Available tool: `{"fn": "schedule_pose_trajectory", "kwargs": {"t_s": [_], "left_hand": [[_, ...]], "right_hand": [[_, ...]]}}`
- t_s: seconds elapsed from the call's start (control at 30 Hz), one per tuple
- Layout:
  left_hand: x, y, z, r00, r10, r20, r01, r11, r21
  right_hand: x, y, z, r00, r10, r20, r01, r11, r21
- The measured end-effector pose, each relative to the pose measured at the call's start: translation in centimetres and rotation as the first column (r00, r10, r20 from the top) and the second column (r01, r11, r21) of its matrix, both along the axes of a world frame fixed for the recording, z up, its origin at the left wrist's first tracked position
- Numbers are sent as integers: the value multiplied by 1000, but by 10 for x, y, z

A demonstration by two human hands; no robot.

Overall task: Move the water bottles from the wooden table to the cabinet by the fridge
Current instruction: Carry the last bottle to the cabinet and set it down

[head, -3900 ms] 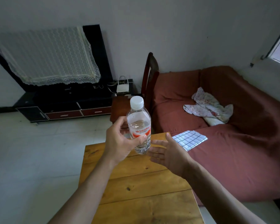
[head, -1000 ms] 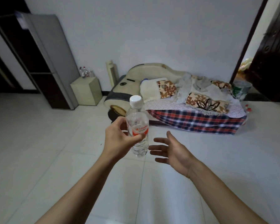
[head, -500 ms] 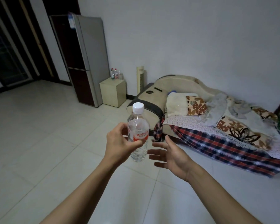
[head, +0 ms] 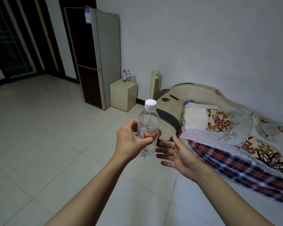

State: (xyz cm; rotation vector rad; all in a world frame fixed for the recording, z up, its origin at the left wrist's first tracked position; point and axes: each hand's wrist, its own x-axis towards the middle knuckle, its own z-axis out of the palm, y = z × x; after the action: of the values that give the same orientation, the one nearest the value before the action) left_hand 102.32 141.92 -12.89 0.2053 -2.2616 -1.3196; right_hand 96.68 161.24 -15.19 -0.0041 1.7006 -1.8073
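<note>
In the head view, the left hand (head: pixel 131 141) is wrapping its fingers around the labelled middle of a clear plastic water bottle with a white cap and a red-and-white label (head: pixel 148 129), holding it upright in the air out in front of the body. The right hand (head: pixel 178 154) is hanging just beside the bottle with palm turned up and fingers spread loose, gripping nothing. Beyond them, across the pale tiled floor (head: pixel 47 136), a small cream cabinet (head: pixel 123 94) is standing against the side of a tall grey and dark red fridge (head: pixel 95 54), and a few bottles (head: pixel 128 76) are already standing on its top, towards the back. Judging from this, the carrying step is under way, with the cabinet well apart from the hands. The next move is calling for a walk across the floor, then setting the bottle upright on the free front part of the top.
</note>
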Motion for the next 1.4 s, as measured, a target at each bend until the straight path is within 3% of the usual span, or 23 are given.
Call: {"fn": "schedule_pose_trajectory", "kwargs": {"t_s": [0.33, 0.57, 1.03, 1.4], "left_hand": [[-83, -101, -7, 996, 86, 36, -87, 996, -1], [-170, -151, -2, 988, 135, 74, -128, 987, -98], [-337, -264, 4, 980, 178, 85, -179, 984, 5], [-448, -413, -4, 985, 171, 5, -170, 983, 73]], "right_hand": [[-97, -110, -15, 995, 95, 9, -95, 995, 4], [-196, -172, -26, 986, 168, 17, -167, 985, -50], [-370, -286, -11, 978, 207, 15, -207, 978, 18], [-477, -442, 0, 986, 169, -19, -164, 977, 136]]}}
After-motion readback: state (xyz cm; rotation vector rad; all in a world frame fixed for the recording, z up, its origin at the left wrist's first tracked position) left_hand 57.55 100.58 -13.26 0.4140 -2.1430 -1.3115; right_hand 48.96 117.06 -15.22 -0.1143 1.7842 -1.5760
